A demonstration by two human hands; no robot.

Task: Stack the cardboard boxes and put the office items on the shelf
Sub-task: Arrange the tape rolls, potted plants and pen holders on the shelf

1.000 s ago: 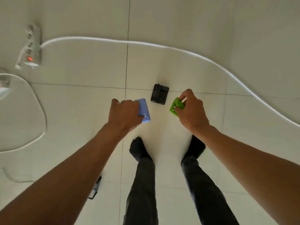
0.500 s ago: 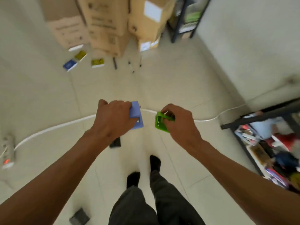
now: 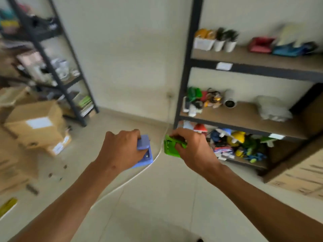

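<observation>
My left hand (image 3: pixel 120 151) grips a blue plastic office item (image 3: pixel 146 154), held in the air at mid-frame. My right hand (image 3: pixel 195 151) grips a green plastic office item (image 3: pixel 170 148) just beside it. Ahead on the right stands a dark metal shelf (image 3: pixel 244 117) with wooden boards, its levels holding pots, toys and other small things. Cardboard boxes (image 3: pixel 36 126) are piled on the floor at the left. The view is motion-blurred.
A second dark shelf (image 3: pixel 57 75) stands at the back left behind the boxes. A white cable (image 3: pixel 139 173) runs across the tiled floor under my hands. Small items (image 3: pixel 7 205) lie on the floor at the lower left. Another cardboard box (image 3: pixel 297 175) sits at the right.
My view has swung up from the floor towards the right-hand shelf. Both hands keep hold of the blue and green items, carried along at the same spacing.
</observation>
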